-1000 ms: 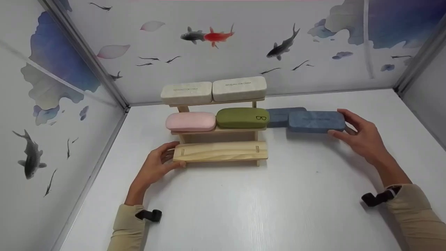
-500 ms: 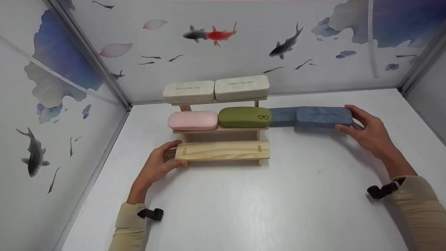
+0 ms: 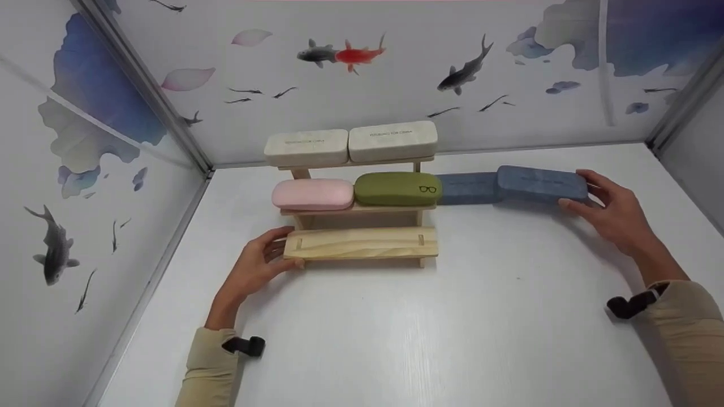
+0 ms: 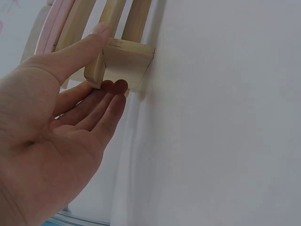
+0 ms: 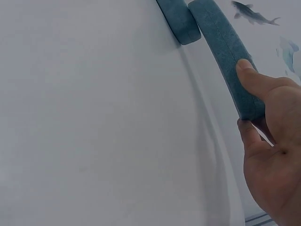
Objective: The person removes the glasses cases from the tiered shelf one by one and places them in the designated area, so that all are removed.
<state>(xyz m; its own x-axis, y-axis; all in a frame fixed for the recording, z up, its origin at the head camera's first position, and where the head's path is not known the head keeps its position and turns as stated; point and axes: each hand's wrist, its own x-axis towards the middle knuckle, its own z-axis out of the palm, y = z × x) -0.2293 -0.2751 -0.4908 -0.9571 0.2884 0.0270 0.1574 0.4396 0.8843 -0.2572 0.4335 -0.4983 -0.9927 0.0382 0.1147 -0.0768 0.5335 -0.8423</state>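
My right hand (image 3: pixel 616 217) grips the right end of a blue glasses case (image 3: pixel 542 183), thumb on its front side. In the right wrist view this case (image 5: pixel 228 56) slants, its far end close to a second blue case (image 5: pixel 181 21). That second blue glasses case (image 3: pixel 468 188) lies on the table, just right of the stand. At the left end of a three-tier wooden stand (image 3: pixel 362 243), my left hand (image 3: pixel 257 263) holds the lowest shelf, thumb in front. The left wrist view shows the thumb (image 4: pixel 89 47) against the shelf's edge, with the other fingers beneath and behind.
Two off-white cases (image 3: pixel 307 147) fill the stand's top tier. A pink case (image 3: pixel 313 194) and an olive-green case (image 3: pixel 390 189) sit on the middle tier. Printed wall panels (image 3: pixel 396 102) enclose the white table (image 3: pixel 452 328) at the back and sides.
My right hand has moved the blue case to the right and slightly back, baring more of the blue case behind it; its right end now tips lower. The left hand stays on the stand.
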